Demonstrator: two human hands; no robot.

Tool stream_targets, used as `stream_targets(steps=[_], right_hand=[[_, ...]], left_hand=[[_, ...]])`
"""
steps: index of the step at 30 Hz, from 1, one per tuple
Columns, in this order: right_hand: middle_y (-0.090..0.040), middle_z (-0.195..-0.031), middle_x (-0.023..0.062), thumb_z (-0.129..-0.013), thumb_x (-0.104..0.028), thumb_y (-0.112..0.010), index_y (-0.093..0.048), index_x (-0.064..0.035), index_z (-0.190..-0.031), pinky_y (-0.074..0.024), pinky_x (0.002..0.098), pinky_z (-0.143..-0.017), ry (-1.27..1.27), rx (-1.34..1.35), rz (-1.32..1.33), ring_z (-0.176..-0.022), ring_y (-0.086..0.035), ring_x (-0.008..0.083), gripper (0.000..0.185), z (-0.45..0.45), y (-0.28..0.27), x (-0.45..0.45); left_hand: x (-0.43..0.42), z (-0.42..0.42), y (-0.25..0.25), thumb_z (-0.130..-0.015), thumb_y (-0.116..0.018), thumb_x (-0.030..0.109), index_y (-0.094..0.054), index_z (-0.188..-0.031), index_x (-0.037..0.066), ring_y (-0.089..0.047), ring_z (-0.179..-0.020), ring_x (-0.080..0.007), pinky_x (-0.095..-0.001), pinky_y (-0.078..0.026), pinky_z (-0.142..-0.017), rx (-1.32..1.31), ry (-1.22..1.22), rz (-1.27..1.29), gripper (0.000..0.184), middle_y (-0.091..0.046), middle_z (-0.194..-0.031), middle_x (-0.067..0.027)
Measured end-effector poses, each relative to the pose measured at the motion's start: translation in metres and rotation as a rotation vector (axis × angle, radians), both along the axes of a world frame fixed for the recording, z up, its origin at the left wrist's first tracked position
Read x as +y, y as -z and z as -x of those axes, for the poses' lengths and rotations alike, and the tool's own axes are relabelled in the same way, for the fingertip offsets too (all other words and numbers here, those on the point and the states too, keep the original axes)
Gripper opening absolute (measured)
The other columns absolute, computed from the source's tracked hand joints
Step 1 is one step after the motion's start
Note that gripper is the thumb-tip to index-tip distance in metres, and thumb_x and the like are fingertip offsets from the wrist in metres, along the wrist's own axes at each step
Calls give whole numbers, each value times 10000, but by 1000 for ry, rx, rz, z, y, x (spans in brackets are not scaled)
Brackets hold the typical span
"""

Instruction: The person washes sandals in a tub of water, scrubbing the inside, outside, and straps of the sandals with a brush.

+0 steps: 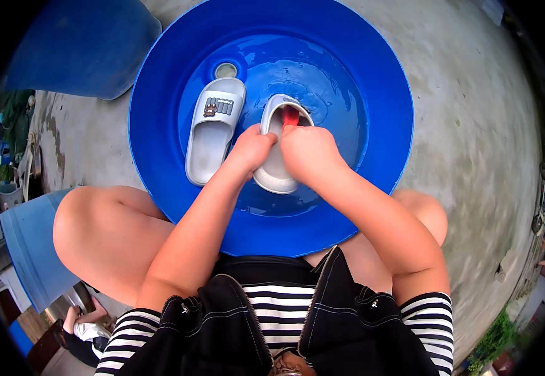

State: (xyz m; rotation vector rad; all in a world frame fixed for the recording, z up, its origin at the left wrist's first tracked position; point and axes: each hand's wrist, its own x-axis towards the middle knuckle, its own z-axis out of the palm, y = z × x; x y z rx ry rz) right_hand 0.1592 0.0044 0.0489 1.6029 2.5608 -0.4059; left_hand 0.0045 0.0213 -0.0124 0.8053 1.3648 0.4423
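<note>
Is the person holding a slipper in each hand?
No: the left hand grips one slipper, the right hand holds a red item inside it, and the other slipper lies in the basin.

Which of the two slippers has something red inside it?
The right slipper, in the left hand: a red item shows inside. The left slipper, with a bear figure, shows none.

Your single view looks from your head, forward and steeply down over your lap, close above the blue basin point(382, 156), wide enough to catch ground on the left and right.
</note>
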Motion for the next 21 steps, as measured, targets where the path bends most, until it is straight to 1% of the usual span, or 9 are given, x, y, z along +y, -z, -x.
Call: stream_targets(steps=[3,6,8,10,12,14,16,19,21], right_hand=[[-743,-827,170,-755,-83,-678,-762,-6,-831,-606,411,-624,-55,-36,86,-743,-764,286,137,5,-36,-30],[-745,-808,173,-749,-83,-677,-751,-11,-817,-606,416,-624,25,25,9,-739,-763,295,124,-7,-12,-21],[-744,-781,178,-752,-80,-666,-743,-16,-814,-603,421,-622,88,-35,57,-737,-761,307,118,-14,6,0],[-741,-760,185,-763,-80,-654,-743,-13,-830,-601,427,-615,70,42,-45,-725,-760,316,130,-10,9,10],[-737,-757,190,-766,-82,-649,-724,11,-853,-601,426,-615,39,38,-19,-724,-760,316,148,-4,-4,-10],[-712,-758,225,-884,-114,-575,-646,75,-950,-584,466,-623,-45,56,102,-655,-718,365,213,0,-32,-32],[-715,-777,214,-929,-145,-567,-635,63,-986,-581,470,-620,-51,43,143,-674,-720,365,226,-5,-25,-31],[-725,-834,193,-967,-143,-537,-635,30,-1035,-576,479,-630,68,36,-9,-730,-728,363,210,-20,19,1],[-724,-835,193,-971,-146,-532,-634,37,-1036,-576,479,-630,63,49,-35,-725,-727,365,219,-17,24,3]], left_hand=[[-3,1,5,-920,-537,134,-598,-1309,-56,-711,-1004,-319,-417,-543,-881,55,8,-52,438,-703,-1143,-238],[-3,-1,8,-970,-554,136,-584,-1340,-53,-719,-964,-266,-390,-565,-867,128,59,-77,416,-706,-1149,-202],[-4,-5,12,-968,-554,133,-583,-1350,-45,-716,-978,-267,-391,-564,-872,132,42,-103,423,-704,-1159,-202],[2,-6,18,-965,-554,130,-582,-1360,-38,-713,-992,-268,-392,-562,-877,137,10,-139,429,-702,-1169,-201],[1,3,25,-961,-552,124,-574,-1379,-25,-711,-1004,-270,-389,-558,-892,239,41,-225,444,-701,-1181,-200],[1,6,24,-959,-555,134,-557,-1393,-29,-703,-1040,-284,-397,-545,-925,231,27,-200,464,-692,-1204,-213],[-1,2,21,-925,-574,216,-552,-1367,-40,-641,-1193,-435,-476,-484,-1032,316,69,-210,511,-654,-1267,-307],[-2,-3,25,-926,-583,231,-529,-1379,-44,-630,-1199,-450,-483,-474,-1046,312,62,-223,533,-650,-1267,-315],[6,0,22,-926,-586,237,-521,-1383,-45,-629,-1200,-453,-483,-472,-1049,285,32,-265,541,-648,-1270,-317]])
